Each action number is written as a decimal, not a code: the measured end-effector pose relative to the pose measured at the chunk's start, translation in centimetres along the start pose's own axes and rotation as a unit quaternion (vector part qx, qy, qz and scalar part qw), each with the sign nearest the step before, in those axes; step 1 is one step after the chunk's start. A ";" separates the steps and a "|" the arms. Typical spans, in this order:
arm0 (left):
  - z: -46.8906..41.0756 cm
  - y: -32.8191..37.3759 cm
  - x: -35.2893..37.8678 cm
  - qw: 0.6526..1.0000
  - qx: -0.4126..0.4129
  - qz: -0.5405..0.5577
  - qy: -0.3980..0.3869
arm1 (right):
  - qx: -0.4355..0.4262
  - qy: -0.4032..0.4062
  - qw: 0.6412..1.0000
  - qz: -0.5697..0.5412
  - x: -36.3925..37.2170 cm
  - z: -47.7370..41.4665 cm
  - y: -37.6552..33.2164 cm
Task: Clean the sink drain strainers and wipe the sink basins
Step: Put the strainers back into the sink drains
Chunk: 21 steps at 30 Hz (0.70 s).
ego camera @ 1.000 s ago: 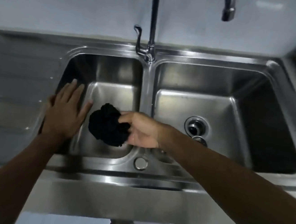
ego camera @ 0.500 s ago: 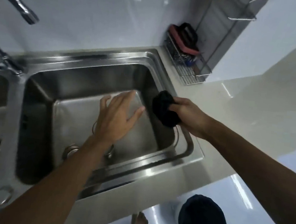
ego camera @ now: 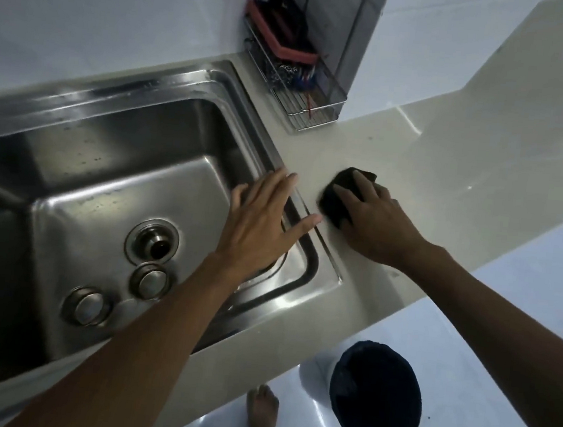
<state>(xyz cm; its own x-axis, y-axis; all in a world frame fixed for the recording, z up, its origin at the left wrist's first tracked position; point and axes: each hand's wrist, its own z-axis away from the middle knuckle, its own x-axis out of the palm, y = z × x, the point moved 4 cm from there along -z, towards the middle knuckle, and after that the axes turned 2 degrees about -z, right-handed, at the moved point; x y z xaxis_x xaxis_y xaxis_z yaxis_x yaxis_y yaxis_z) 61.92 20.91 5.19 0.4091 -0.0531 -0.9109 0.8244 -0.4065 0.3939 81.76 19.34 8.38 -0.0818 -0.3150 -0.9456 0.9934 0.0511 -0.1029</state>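
The right basin of the steel sink (ego camera: 111, 179) fills the left half of the head view. Its drain opening (ego camera: 153, 243) is uncovered, and two round metal strainer plugs (ego camera: 149, 279) (ego camera: 87, 305) lie on the basin floor in front of it. My right hand (ego camera: 372, 218) presses a black cloth (ego camera: 338, 193) flat on the beige countertop (ego camera: 449, 167), just right of the sink rim. My left hand (ego camera: 261, 225) hovers with fingers spread over the basin's right rim, holding nothing.
A wire rack (ego camera: 302, 88) with a red-edged sponge (ego camera: 284, 31) and scrubbers stands in the back corner against the wall. A dark round bin (ego camera: 376, 394) sits on the white floor below the counter edge, next to my bare foot (ego camera: 260, 414).
The view swung from the left basin to the right one. My right hand carried the cloth out of the sink onto the countertop; my left hand followed to the right rim.
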 end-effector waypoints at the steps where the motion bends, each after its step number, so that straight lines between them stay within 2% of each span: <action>1: 0.3 -0.6 0.1 1.000 -0.002 -0.005 -0.002 | 0.008 0.012 1.000 0.012 0.2 0.1 -0.2; 6: 2.7 -4.3 -0.4 0.999 -0.022 -0.039 -0.004 | 0.003 0.060 0.998 0.005 -2.0 0.4 -3.7; 12: 7.7 -12.1 -3.6 0.992 -0.082 -0.086 -0.030 | -0.140 0.111 0.983 -0.041 -3.4 -0.1 -15.3; 14: 10.3 -16.0 -4.7 0.985 -0.122 -0.108 -0.057 | -0.191 0.090 0.977 -0.027 -1.7 -0.7 -19.6; 17: 14.2 -21.4 -6.2 0.975 -0.164 -0.117 -0.095 | -0.236 0.007 0.972 0.000 3.0 -2.4 -24.8; 21: 17.3 -25.7 -6.3 0.957 -0.168 -0.178 -0.157 | -0.252 -0.074 0.962 0.070 9.0 -5.1 -28.7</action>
<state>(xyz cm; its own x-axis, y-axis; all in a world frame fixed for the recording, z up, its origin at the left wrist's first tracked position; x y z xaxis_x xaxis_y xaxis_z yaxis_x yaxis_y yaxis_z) 31.39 15.94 -1.29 -0.0155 -0.2598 -0.9656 0.9905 -0.1359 0.0207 52.13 19.89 1.29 0.0999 -0.4010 -0.9106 0.8249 0.5451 -0.1495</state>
